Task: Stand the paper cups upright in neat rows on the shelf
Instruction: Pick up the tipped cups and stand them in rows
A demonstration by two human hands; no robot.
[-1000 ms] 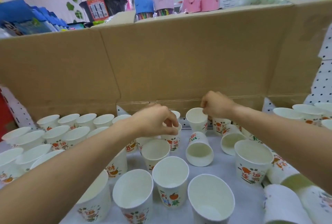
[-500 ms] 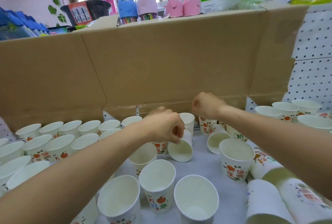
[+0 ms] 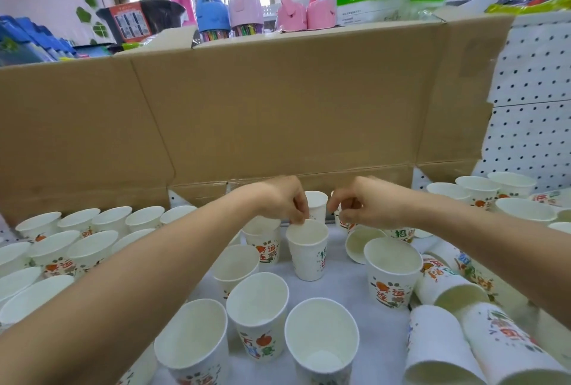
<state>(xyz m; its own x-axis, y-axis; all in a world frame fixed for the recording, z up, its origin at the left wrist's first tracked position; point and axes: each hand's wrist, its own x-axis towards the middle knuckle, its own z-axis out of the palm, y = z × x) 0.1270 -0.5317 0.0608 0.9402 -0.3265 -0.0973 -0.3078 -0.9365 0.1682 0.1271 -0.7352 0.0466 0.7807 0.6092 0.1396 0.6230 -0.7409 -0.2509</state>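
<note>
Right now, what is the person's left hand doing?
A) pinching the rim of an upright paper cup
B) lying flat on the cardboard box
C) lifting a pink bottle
A: the left hand pinches the rim of an upright paper cup.

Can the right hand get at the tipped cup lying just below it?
Probably yes: the tipped cup lies just below the right hand with nothing over it. The hand's curled fingers may be holding another cup, which it would have to release first.
</note>
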